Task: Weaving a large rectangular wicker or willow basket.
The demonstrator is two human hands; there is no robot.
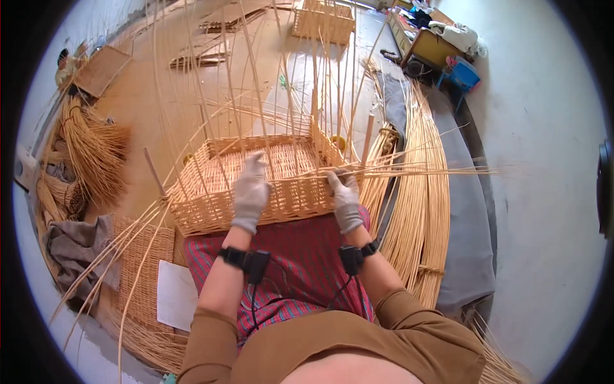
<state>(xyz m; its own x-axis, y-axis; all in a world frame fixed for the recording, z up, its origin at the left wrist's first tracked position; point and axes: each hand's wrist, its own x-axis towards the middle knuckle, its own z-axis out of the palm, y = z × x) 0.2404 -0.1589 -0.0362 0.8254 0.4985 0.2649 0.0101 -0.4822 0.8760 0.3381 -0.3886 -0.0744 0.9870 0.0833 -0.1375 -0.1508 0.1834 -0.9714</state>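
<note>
A half-woven wicker basket rests in front of me, partly over my lap, with tall stakes rising from its walls. My left hand, in a pale work glove, is at the near wall with its fingers pointing up and apart, slightly blurred. Nothing shows in its grasp. At the near right corner, my gloved right hand closes on thin wicker strands at the rim. Their loose ends stretch out to the right. More long strands trail from the left corner. Wooden sticks stand upright at the corners.
Bundled wicker rods lie to the right on grey cloth. Another bundle stands at the left, near a woven panel and a white board. Farther off are a finished basket and a blue stool.
</note>
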